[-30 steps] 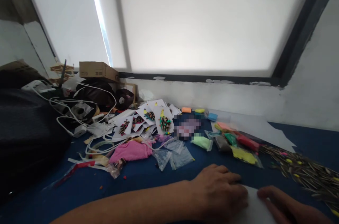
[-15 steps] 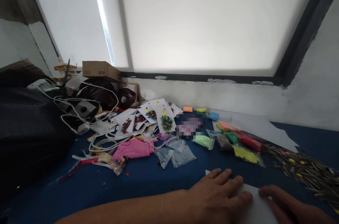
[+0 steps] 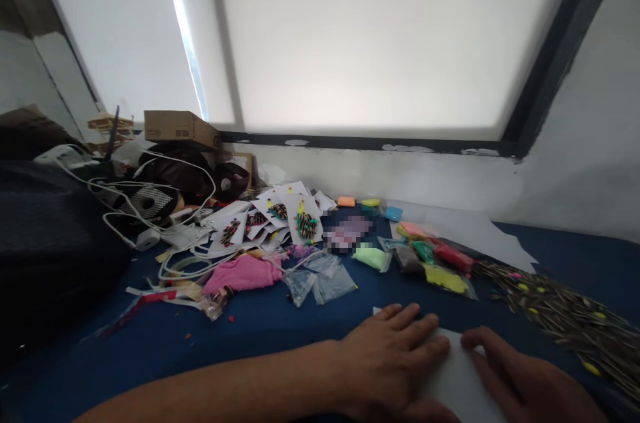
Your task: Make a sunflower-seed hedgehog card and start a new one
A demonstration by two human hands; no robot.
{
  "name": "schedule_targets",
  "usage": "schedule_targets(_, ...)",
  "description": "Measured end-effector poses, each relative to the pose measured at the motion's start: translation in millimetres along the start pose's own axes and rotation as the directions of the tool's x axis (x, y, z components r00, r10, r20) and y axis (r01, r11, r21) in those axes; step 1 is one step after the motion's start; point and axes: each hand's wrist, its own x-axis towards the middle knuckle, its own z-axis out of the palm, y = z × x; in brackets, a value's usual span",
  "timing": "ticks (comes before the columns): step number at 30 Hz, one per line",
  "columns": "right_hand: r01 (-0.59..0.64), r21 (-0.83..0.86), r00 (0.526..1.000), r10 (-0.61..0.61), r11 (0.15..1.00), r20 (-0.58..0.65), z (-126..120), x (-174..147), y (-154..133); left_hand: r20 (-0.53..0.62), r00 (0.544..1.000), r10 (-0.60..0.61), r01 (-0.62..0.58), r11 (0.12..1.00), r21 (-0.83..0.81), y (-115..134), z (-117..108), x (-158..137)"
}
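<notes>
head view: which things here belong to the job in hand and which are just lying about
Job in hand, probably:
white paper, under the left hand, with the right hand at its edge
seed heap
yellow packet
seed-decorated cards

Just lying about, apparently:
cardboard box
pink cloth
white adapter

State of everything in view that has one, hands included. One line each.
Left hand: open, palm down on the paper
Right hand: fingers bent, at the paper's right side; grip unclear
White paper: flat, partly covered by hands
Decorated cards: overlapping in a pile
Pink cloth-like piece: crumpled
Clear bags: lying flat
Yellow packet: filled, lying down
Dark slivers: loose, heaped
</notes>
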Motion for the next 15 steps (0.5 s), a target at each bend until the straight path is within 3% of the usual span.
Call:
schedule_targets(5,0.027,-0.111,0.999,-0.030,0.993,-0.023,-9,2,-20,0.025,1.000,-0.015,0.014,0.999,0.032,-2,3,1)
schedule_targets(15,-0.002,-0.136,1.000,-0.001,0.991,-0.018,-21,0,-16,0.126,0.991,-0.049,0.053,0.998,-0.032,-2,5,3)
